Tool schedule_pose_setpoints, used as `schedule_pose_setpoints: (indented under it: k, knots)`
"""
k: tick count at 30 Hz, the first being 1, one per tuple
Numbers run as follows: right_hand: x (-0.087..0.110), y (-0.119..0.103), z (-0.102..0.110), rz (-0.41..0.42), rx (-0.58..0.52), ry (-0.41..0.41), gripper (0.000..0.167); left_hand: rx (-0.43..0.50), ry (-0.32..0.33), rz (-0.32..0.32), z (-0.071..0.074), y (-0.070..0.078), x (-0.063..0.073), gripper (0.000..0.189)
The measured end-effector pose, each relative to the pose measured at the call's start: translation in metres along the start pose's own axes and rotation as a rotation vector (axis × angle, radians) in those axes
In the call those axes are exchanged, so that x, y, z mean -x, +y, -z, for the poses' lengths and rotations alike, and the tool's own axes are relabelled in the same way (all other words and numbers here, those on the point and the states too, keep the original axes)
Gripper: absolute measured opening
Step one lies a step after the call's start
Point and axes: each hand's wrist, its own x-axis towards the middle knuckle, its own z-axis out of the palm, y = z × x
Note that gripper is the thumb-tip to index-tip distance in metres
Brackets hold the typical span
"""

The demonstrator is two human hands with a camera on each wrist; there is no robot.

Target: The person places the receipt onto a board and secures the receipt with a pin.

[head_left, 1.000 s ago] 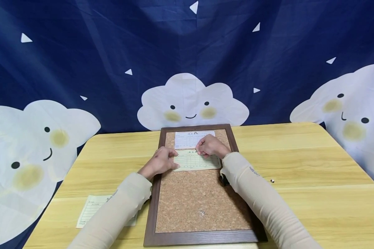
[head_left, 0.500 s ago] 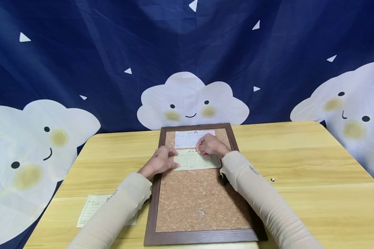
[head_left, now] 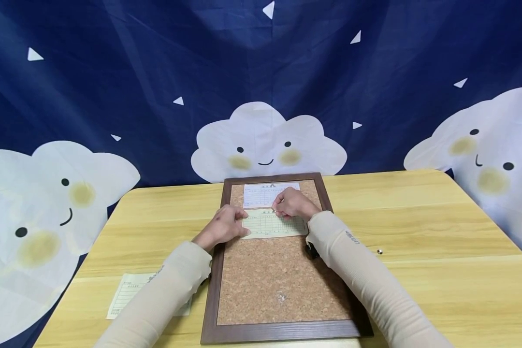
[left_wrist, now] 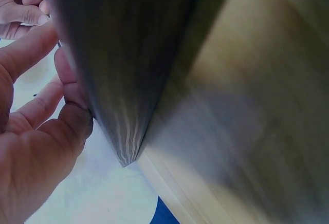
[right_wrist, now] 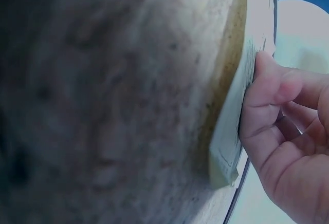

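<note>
A pale green printed slip lies across the upper part of a brown-framed corkboard, just below a white slip. My left hand rests at the green slip's left edge, thumb and fingers spread apart on it. At the slip's top middle, my right hand pinches a small thumbtack, mostly covered by the fingertips. The right wrist view shows the curled fingers against the slip, whose lower corner lifts off the cork. A small dark mark shows at the white slip's top middle.
A silver thumbtack lies on the wooden table right of the board. Another pale green slip lies at the left, partly under my left forearm. A blue cloth with clouds hangs behind the table.
</note>
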Motion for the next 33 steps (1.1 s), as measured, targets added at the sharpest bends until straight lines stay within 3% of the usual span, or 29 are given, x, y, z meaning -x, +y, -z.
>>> schedule_pose_setpoints:
  k: [11, 23, 33]
  knots:
    - [-0.0008, -0.0019, 0.0016, 0.016, 0.029, -0.017, 0.015, -0.012, 0.004, 0.005, 0.0002, 0.0017, 0.0009, 0.042]
    - [0.0008, 0.0029, 0.0041, -0.015, -0.104, -0.055, 0.013, -0.011, 0.002, 0.019, -0.0012, 0.0012, 0.0006, 0.041]
    - [-0.0003, 0.002, 0.0048, -0.026, -0.085, -0.063, 0.013, -0.011, 0.003, 0.014, -0.001, 0.0001, 0.0003, 0.042]
